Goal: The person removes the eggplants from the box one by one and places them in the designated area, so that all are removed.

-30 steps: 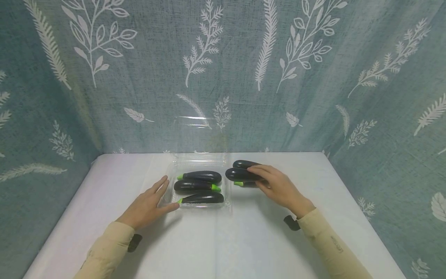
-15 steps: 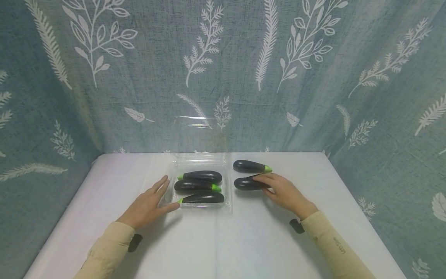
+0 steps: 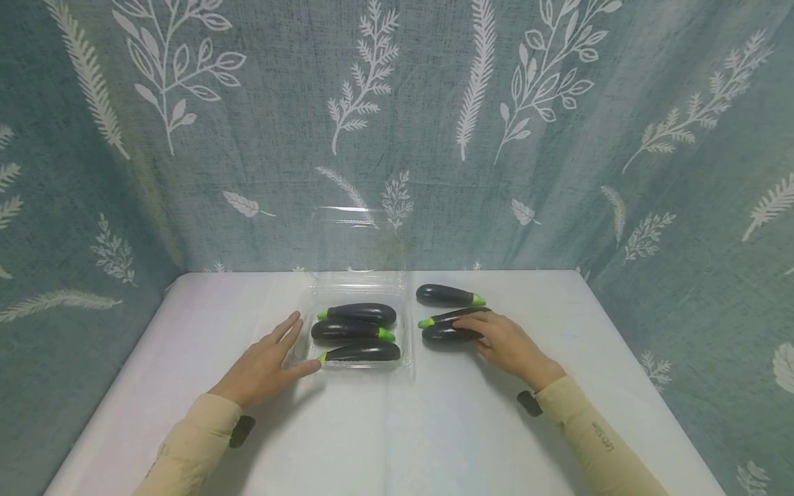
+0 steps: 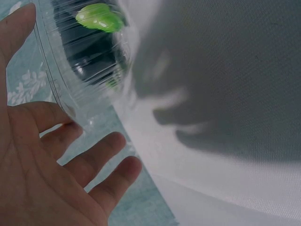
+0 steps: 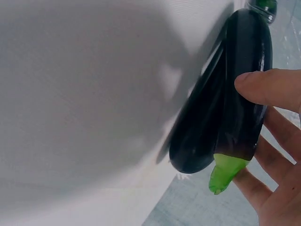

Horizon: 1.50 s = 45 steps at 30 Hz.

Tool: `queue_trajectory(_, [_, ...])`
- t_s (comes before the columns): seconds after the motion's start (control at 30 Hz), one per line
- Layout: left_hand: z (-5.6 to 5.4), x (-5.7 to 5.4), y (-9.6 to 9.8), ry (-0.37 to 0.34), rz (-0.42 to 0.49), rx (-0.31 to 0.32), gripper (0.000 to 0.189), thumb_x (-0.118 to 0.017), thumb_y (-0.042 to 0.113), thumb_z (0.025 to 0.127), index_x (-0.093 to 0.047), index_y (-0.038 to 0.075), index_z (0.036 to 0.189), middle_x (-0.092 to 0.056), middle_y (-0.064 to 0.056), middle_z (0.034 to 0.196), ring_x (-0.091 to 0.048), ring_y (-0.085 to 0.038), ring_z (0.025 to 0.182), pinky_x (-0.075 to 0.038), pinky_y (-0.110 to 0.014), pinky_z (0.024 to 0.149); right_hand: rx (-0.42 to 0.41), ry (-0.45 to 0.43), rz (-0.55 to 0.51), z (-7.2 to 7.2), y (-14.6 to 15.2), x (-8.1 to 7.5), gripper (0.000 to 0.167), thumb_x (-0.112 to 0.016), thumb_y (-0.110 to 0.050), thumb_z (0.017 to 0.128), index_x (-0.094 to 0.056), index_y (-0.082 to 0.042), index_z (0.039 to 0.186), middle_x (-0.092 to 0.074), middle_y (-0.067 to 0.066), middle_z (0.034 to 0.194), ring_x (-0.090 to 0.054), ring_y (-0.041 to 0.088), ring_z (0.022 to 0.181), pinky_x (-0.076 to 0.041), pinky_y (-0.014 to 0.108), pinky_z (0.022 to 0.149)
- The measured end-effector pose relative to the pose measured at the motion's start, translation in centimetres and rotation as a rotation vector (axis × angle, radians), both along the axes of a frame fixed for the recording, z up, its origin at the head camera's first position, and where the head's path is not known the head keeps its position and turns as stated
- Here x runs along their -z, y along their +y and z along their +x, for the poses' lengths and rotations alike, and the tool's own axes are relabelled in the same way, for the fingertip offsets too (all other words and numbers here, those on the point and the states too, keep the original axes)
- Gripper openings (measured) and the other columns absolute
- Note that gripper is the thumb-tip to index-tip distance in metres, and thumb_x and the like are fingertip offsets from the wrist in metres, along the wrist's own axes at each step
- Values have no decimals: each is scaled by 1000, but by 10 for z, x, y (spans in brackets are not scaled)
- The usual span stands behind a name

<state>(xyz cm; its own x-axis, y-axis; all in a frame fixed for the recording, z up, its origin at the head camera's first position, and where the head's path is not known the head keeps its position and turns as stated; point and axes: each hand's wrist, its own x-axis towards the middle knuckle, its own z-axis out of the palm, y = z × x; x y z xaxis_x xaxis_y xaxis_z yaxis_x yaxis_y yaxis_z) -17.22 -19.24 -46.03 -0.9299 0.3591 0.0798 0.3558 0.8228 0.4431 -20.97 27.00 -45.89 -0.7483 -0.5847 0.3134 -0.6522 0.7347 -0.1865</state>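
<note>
My right hand (image 3: 505, 344) grips a dark eggplant (image 5: 244, 56) between thumb and fingers; its green stem end points toward the palm in the right wrist view. Right beside it lies another eggplant (image 3: 442, 317), stem to the left, partly covered by the hand. A third eggplant (image 3: 443, 295) lies behind these two. Three eggplants (image 3: 353, 330) lie in the clear plastic clamshell box (image 3: 406, 344). At that box's left side is my left hand (image 3: 257, 368), fingers spread and holding nothing, the thumb near its front left corner.
The box's clear lid (image 3: 360, 241) stands raised at the back, in front of the patterned curtain (image 3: 279, 138). A white cloth (image 3: 397, 427) covers the table, and curtains also flank both sides.
The eggplant in my right hand has come down and toward me, from over the others to the front of the right-hand group. My left hand has stayed in place.
</note>
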Motion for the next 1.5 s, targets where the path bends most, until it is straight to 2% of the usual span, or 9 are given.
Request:
queue_trajectory(0.37, [0, -2, 2, -14, 8, -2, 97, -60, 64, 94, -27, 0, 159, -23, -16, 166, -34, -48, 143, -31, -65, 113, 17, -1, 9, 0, 1, 3, 55, -83, 4, 77, -69, -15, 127, -67, 12, 126, -64, 34, 115, -53, 50, 97])
queue_trajectory(0.6, [1, -2, 2, -14, 10, -7, 97, -60, 64, 94, -27, -1, 159, -23, -17, 166, -34, -48, 143, -31, -65, 113, -31, 70, 3, -2, 1, 4, 50, -84, 8, 74, -71, -11, 119, -66, 13, 122, -64, 35, 114, -52, 49, 99])
queue_trajectory(0.8, [0, 0, 1, -6, 14, 0, 97, -60, 63, 94, -27, -1, 159, -23, -17, 166, -35, -48, 142, -32, -65, 113, -4, 70, 15, -2, 1, 9, 47, -82, 7, 77, -70, -11, 119, -66, 12, 120, -64, 33, 114, -53, 47, 98])
queue_trajectory(1.0, [1, 0, 1, -14, 7, -8, 98, -60, 64, 94, -26, -1, 159, -22, -17, 166, -35, -48, 142, -32, -65, 113, 29, 27, 1, -1, 1, 11, 44, -83, -4, 82, -70, -12, 123, -65, 13, 122, -64, 34, 115, -54, 49, 97])
queue_trajectory(1.13, [1, 0, 1, -16, 7, -9, 98, -60, 64, 94, -26, 0, 159, -22, -16, 166, -35, -49, 142, -32, -65, 113, 42, 38, -12, -1, 1, 12, 39, -82, -14, 85, -70, -12, 122, -65, 14, 122, -65, 33, 113, -54, 49, 96])
queue_trajectory(1.27, [1, -1, 1, -21, 6, -12, 98, -60, 64, 94, -25, 1, 160, -22, -16, 166, -35, -48, 143, -31, -65, 113, 52, 54, -33, -2, -1, 11, 37, -81, -17, 87, -70, -11, 122, -66, 14, 123, -64, 33, 115, -53, 48, 99])
queue_trajectory(1.5, [1, -2, 2, -16, 9, -16, 98, -60, 65, 94, -26, 0, 159, -23, -17, 166, -34, -48, 143, -32, -66, 113, 90, 17, -61, -4, -4, 1, 36, -77, -18, 91, -68, -14, 126, -64, 11, 127, -62, 31, 118, -51, 48, 101])
